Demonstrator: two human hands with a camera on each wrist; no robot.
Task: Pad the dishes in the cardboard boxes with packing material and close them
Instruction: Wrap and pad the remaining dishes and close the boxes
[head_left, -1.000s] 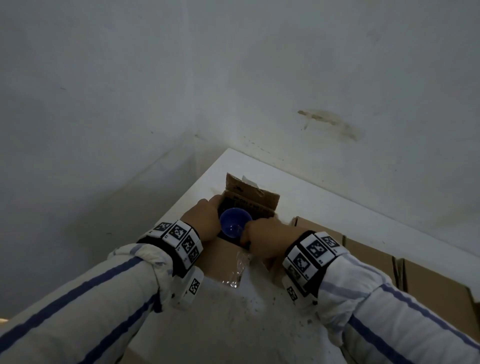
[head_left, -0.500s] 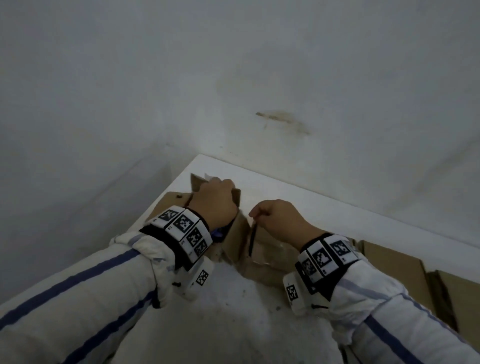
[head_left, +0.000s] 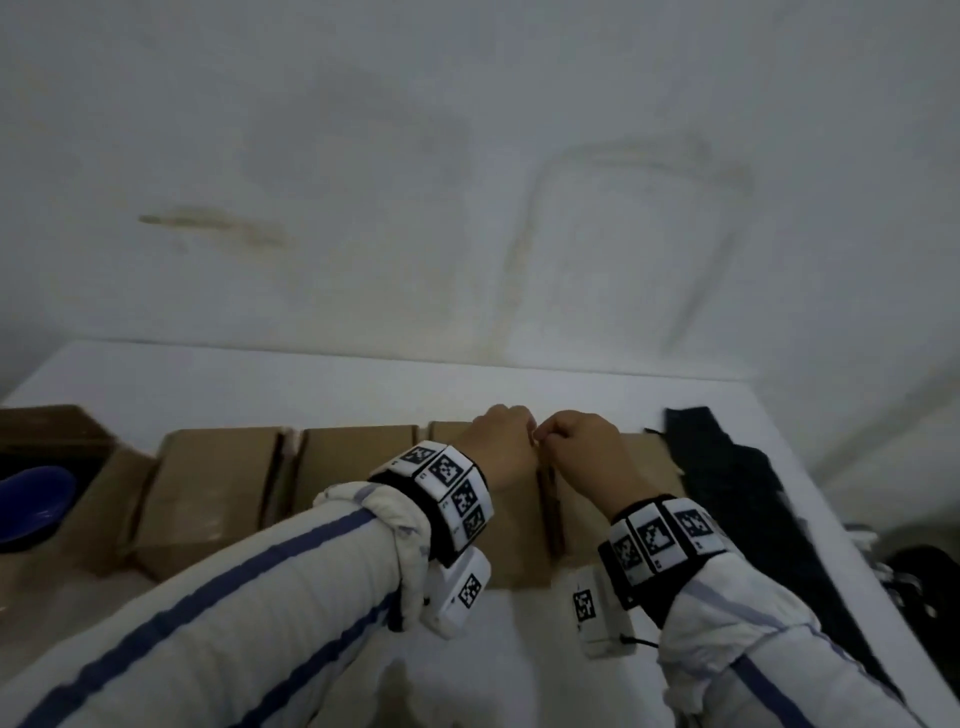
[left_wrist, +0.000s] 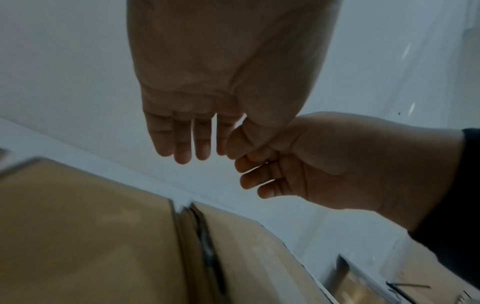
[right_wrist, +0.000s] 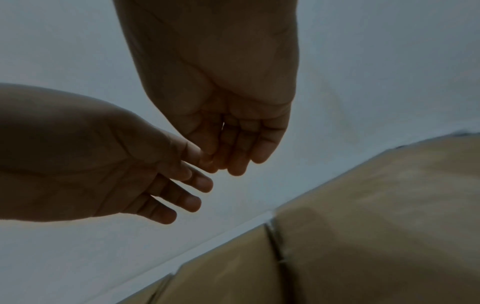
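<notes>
A row of brown cardboard boxes stands on the white table (head_left: 311, 384). The far-left box (head_left: 52, 423) is open, and a blue bowl (head_left: 31, 506) lies in it. Two boxes to its right (head_left: 213, 488) (head_left: 353, 467) have their flaps down. My left hand (head_left: 506, 436) and right hand (head_left: 576, 447) hover side by side, almost touching, over the seam between the last two boxes (head_left: 519, 525) (head_left: 613, 467). In the wrist views the left hand (left_wrist: 187, 131) hangs with relaxed fingers and the right hand (right_wrist: 233, 144) is loosely curled. Both hold nothing.
A long black strip of material (head_left: 727, 478) lies on the table just right of the last box. More dark objects sit at the table's right edge (head_left: 930, 577). A white wall rises close behind the table.
The head view has swung right along the row. Both hands left the flaps of the open box with the blue bowl and moved right, above the closed boxes.
</notes>
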